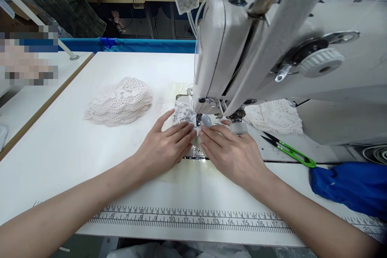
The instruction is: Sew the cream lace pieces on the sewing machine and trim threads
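Observation:
A piece of white lace (183,115) lies at the presser foot of a sewing machine (216,48). My left hand (163,143) rests flat on its near edge, fingers stretched toward the needle area and thumb spread away. On the other side of the foot, my right hand (236,151) lies with fingers extended, its fingertips close to the lace edge and partly behind the machine's lower knob. Neither hand is closed around anything. The needle tip is hidden by the fingers and the machine head.
Left of the machine sits a stack of scalloped lace pieces (121,102). More lace (273,117) lies under the machine arm, near green-handled thread snips (292,152) and a blue cloth (350,189). A printed ruler (187,218) runs along the front edge. Another person (69,0) stands beyond.

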Demonstrator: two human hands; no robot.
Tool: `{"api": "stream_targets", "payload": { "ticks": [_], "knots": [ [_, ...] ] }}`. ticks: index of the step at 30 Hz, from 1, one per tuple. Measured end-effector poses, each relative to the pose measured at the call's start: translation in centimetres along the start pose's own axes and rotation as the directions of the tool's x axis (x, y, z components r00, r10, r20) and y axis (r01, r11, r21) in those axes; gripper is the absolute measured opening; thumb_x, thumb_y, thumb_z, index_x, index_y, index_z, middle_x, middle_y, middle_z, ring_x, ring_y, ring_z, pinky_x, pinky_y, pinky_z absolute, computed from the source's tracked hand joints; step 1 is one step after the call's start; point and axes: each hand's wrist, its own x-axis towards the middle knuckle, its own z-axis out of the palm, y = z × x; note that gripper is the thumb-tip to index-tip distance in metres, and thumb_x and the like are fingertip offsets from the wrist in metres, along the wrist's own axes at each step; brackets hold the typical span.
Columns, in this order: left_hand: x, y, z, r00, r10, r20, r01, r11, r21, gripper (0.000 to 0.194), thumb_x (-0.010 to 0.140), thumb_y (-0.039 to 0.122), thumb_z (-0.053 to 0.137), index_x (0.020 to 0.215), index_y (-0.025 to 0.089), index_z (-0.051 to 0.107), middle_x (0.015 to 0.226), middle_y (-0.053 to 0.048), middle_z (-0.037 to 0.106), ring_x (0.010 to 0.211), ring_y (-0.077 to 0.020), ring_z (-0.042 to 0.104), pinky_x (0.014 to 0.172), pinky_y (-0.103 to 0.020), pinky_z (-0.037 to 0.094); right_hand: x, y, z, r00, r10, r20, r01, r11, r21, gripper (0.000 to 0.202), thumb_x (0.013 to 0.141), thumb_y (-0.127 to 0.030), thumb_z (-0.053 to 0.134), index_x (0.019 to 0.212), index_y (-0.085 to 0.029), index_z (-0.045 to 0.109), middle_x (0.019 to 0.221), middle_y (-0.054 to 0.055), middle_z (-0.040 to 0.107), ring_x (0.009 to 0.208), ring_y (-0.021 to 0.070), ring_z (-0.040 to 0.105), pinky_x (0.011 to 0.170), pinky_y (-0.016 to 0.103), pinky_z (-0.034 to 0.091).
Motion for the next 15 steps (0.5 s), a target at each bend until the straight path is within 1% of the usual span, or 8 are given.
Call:
{"api": "stream_targets", "payload": {
  "ticks": [4,8,10,12,15],
  "knots": [
    [0.26,-0.21,0.25,1.000,-0.005,0.011,0.005,1.000,0.007,0.027,0.096,0.020,0.048,0.117,0.017,0.064,0.115,-0.007,0.070,0.108,-0.0203,0.066,0.116,-0.055,0.030,0.27,0.20,0.11,1.000,0.001,0.010,0.000,1.000,-0.011,0.023,0.095,-0.021,0.051,0.101,-0.014,0.071,0.096,0.003,0.075,0.078,0.0170,0.066,0.095,0.038,0.045],
    [0.31,-0.15,0.20,1.000,-0.013,0.011,0.013,1.000,0.019,0.028,0.096,0.022,0.048,0.118,0.016,0.063,0.116,-0.008,0.069,0.109,-0.0207,0.066,0.115,-0.054,0.030,0.26,0.34,0.24,1.000,0.012,0.017,-0.012,0.999,-0.034,0.023,0.095,-0.021,0.051,0.103,-0.015,0.071,0.090,0.002,0.076,0.073,0.0163,0.065,0.094,0.038,0.045],
    [0.19,0.02,0.00,1.000,-0.004,0.006,0.004,0.999,0.036,0.027,0.096,0.022,0.049,0.117,0.015,0.064,0.114,-0.008,0.070,0.109,-0.0205,0.066,0.114,-0.052,0.032,0.14,0.36,0.28,1.000,0.003,-0.001,-0.003,0.999,-0.032,0.022,0.092,-0.015,0.052,0.105,-0.016,0.070,0.092,0.001,0.075,0.074,0.0157,0.064,0.095,0.038,0.044],
    [0.01,0.20,-0.21,1.000,0.000,0.007,0.000,0.999,0.045,0.027,0.096,0.023,0.049,0.117,0.015,0.064,0.113,-0.008,0.071,0.108,-0.0204,0.066,0.113,-0.051,0.034,0.01,0.34,0.30,1.000,-0.010,-0.006,0.010,1.000,-0.024,0.027,0.088,-0.007,0.052,0.107,-0.016,0.069,0.098,0.000,0.074,0.077,0.0156,0.064,0.096,0.038,0.043],
    [-0.21,0.38,-0.36,1.000,-0.017,0.009,0.016,1.000,0.024,0.027,0.095,0.023,0.050,0.118,0.018,0.065,0.113,-0.007,0.071,0.107,-0.0207,0.066,0.112,-0.051,0.034,-0.11,0.29,0.29,1.000,-0.008,0.014,0.008,1.000,-0.010,0.031,0.085,-0.002,0.050,0.105,-0.016,0.069,0.105,0.000,0.073,0.082,0.0158,0.064,0.096,0.037,0.042]
  ]
}}
